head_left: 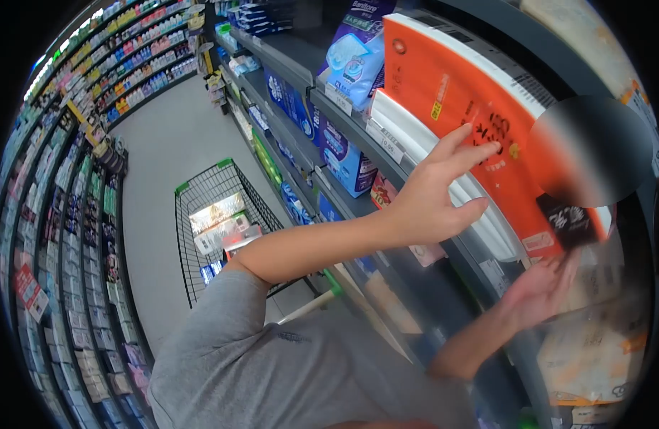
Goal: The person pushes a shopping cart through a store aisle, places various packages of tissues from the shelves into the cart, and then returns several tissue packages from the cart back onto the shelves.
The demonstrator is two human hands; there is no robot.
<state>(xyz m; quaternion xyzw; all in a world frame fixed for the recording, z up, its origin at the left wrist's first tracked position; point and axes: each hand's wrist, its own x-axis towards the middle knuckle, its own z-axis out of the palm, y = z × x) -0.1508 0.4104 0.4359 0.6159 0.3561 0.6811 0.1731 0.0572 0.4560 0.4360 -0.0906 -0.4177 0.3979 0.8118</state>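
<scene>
My left hand (447,191) reaches across to a large red-orange pack (451,107) with white sides and dark lettering, at the upper right. Its index and middle fingers touch the front face, spread apart, with the thumb held away. Below the pack's lower right corner is my right hand (540,289), its fingers together against the bottom edge, slightly blurred. The pack stands tilted at the shelf (422,171), beside white-sided packs (480,207). A round grey blur hides part of its right side.
A wire cart (183,239) with green corners stands in the aisle on the left, holding several packages. Shelves of blue and purple packs (344,154) run along the right. Full shelves (75,286) line the far left. Pale plastic-wrapped packs (594,350) lie at lower right.
</scene>
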